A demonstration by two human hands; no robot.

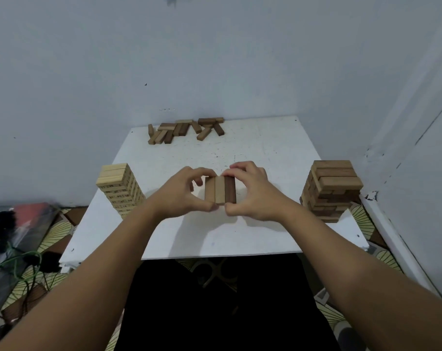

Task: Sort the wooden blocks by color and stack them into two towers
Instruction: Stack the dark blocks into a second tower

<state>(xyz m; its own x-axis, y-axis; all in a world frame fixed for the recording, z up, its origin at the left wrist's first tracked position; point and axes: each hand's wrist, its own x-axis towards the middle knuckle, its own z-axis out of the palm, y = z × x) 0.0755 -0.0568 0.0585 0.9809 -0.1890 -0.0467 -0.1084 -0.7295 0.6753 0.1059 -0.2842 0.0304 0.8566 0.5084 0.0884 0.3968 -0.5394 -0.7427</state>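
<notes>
Three wooden blocks [220, 190] lie side by side at the middle of the white table [265, 153]: a brown one, a pale one and a dark one. My left hand [183, 192] pinches their left side and near end. My right hand [252, 191] grips their right side, fingers over the far end. A tall tower of pale blocks [120, 190] stands at the table's left edge. A wider tower of dark blocks [331, 188] stands at the right edge. Several loose blocks [185, 130] lie in a heap at the far edge.
A light wall closes the far side and a wall corner [404, 148] runs along the right. On the patterned floor to the left lie a red and black bundle [27, 219] and a green cable [17, 264]. My dark-clothed legs [214, 312] are below the table's near edge.
</notes>
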